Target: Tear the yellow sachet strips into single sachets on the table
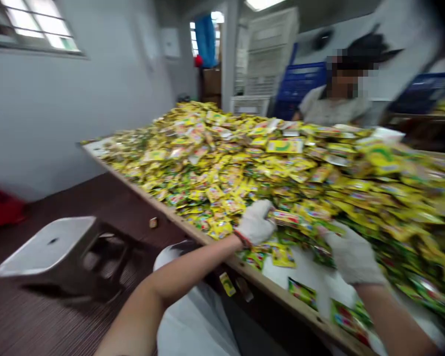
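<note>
A large heap of small yellow and green sachets [267, 168] covers a long table [244, 269]. My left hand [255, 223], in a white glove, is curled and rests on the near edge of the heap, closed over some sachets. My right hand [350, 254], also gloved, lies on the sachets to the right with its fingers bent into the pile; what it holds is blurred. A few loose sachets [302, 291] lie on the bare white tabletop in front of my hands.
A white plastic stool [48, 247] stands on the dark floor to the left. A red object [0, 207] sits at the far left. Another person [333, 99] sits at the table's far side. Blue crates [300, 81] stand behind. One sachet [227, 284] lies under the table edge.
</note>
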The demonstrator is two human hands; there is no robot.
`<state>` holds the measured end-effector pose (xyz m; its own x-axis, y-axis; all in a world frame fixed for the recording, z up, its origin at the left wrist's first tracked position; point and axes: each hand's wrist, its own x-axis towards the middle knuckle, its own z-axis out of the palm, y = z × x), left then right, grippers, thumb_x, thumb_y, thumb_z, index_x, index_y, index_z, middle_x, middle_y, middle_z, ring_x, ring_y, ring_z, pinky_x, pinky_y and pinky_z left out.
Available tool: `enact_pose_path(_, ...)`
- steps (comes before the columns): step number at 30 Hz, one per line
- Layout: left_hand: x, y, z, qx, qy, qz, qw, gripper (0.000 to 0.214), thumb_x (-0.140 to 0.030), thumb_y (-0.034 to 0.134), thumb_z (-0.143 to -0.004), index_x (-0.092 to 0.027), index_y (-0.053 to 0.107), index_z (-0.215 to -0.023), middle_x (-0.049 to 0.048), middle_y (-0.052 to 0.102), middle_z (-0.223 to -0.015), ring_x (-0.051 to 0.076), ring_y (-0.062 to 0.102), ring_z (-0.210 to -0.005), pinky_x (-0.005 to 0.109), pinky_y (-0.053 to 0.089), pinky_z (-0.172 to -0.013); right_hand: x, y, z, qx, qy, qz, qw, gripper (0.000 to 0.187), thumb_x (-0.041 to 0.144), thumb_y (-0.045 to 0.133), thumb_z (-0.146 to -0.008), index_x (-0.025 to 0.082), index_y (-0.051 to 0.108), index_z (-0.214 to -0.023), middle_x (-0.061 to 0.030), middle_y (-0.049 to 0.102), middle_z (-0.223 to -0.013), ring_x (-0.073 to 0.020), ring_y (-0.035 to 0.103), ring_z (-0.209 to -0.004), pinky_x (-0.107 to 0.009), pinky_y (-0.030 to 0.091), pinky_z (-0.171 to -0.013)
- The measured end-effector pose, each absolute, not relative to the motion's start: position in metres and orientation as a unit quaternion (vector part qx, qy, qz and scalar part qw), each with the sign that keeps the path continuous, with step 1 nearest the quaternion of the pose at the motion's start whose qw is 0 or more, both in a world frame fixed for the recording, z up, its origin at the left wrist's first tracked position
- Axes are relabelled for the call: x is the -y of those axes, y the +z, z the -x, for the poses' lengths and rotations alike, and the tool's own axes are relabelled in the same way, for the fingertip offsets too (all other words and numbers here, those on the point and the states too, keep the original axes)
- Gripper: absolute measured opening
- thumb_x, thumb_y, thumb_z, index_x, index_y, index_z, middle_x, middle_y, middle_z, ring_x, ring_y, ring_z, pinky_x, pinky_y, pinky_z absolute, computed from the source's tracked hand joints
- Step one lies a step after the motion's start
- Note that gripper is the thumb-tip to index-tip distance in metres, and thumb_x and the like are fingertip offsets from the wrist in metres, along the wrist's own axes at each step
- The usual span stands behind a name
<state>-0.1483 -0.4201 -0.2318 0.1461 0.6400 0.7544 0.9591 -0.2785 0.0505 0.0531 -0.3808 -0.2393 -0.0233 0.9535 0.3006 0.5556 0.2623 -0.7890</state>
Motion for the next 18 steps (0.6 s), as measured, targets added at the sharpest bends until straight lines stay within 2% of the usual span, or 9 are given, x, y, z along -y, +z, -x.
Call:
enact_pose_path(2,0.399,-0.227,0.160,0.525,-0.348,0.772,0.082,0.029,-0.027,0.065,-0.077,-0.018,0.061,-0.105,0.0074,0.063,-0.099,0.019,0.059,-0.090,0.027,0.048,-0.079,0.381,-0.243,-0.075,0.664,0.223,0.584,0.410,0.028,0.039,0.065,-0.077,0.016,0.069,-0.092,-0.0087,0.069,-0.078,-0.0234,0.064,-0.074,-0.036,0.050,-0.068)
enact_pose_path(3,0.390,-0.224,0.164,0.494,-0.325,0.806,0.003,0.043,-0.030,0.069,-0.073,-0.018,0.058,-0.113,0.0094,0.061,-0.107,0.023,0.057,-0.099,0.031,0.046,-0.087,0.379,-0.244,-0.077,0.665,0.224,0.584,0.409,0.029,0.040,0.065,-0.074,0.016,0.070,-0.091,-0.0081,0.070,-0.075,-0.0239,0.063,-0.071,-0.036,0.050,-0.066)
enact_pose_path(5,0.376,-0.218,0.163,0.465,-0.243,0.848,-0.076,0.063,-0.034,0.074,-0.064,-0.019,0.053,-0.122,0.0121,0.057,-0.114,0.030,0.052,-0.108,0.038,0.040,-0.095,0.376,-0.245,-0.075,0.672,0.235,0.568,0.412,0.031,0.040,0.064,-0.071,0.017,0.070,-0.091,-0.0066,0.072,-0.078,-0.0227,0.063,-0.071,-0.034,0.050,-0.065)
enact_pose_path(7,0.370,-0.216,0.152,0.486,-0.169,0.855,-0.069,0.069,-0.034,0.074,-0.061,-0.018,0.051,-0.123,0.0136,0.056,-0.112,0.033,0.052,-0.108,0.042,0.038,-0.095,0.376,-0.243,-0.071,0.676,0.238,0.564,0.410,0.032,0.039,0.063,-0.071,0.017,0.070,-0.092,-0.0062,0.072,-0.079,-0.0216,0.063,-0.072,-0.033,0.050,-0.066)
enact_pose_path(9,0.371,-0.219,0.138,0.525,-0.139,0.839,-0.037,0.064,-0.033,0.071,-0.062,-0.018,0.051,-0.121,0.0136,0.056,-0.108,0.033,0.053,-0.103,0.043,0.039,-0.090,0.378,-0.240,-0.071,0.664,0.222,0.581,0.415,0.035,0.042,0.062,-0.072,0.016,0.070,-0.094,-0.0052,0.070,-0.072,-0.0204,0.062,-0.066,-0.033,0.050,-0.065)
enact_pose_path(11,0.379,-0.226,0.128,0.551,-0.145,0.822,-0.007,0.057,-0.031,0.069,-0.063,-0.019,0.051,-0.116,0.0125,0.055,-0.108,0.031,0.053,-0.101,0.041,0.040,-0.085,0.382,-0.238,-0.074,0.628,0.231,0.595,0.445,0.041,0.047,0.060,-0.075,0.015,0.067,-0.099,-0.0044,0.068,-0.068,-0.0189,0.060,-0.059,-0.032,0.049,-0.059)
enact_pose_path(15,0.401,-0.241,0.120,0.569,-0.202,0.797,0.003,0.056,-0.034,0.069,-0.064,-0.019,0.048,-0.114,0.0110,0.053,-0.110,0.028,0.053,-0.099,0.037,0.043,-0.081,0.385,-0.241,-0.076,0.568,0.323,0.555,0.515,0.050,0.053,0.054,-0.080,0.015,0.058,-0.112,-0.0039,0.068,-0.071,-0.0168,0.060,-0.053,-0.029,0.048,-0.051)
enact_pose_path(18,0.412,-0.247,0.119,0.568,-0.236,0.788,-0.018,0.048,-0.042,0.067,-0.070,-0.020,0.048,-0.108,0.0080,0.055,-0.102,0.024,0.054,-0.093,0.035,0.044,-0.080,0.383,-0.245,-0.077,0.644,0.284,0.548,0.453,0.039,0.045,0.059,-0.078,0.016,0.064,-0.104,-0.0038,0.068,-0.071,-0.0177,0.062,-0.059,-0.029,0.050,-0.057)
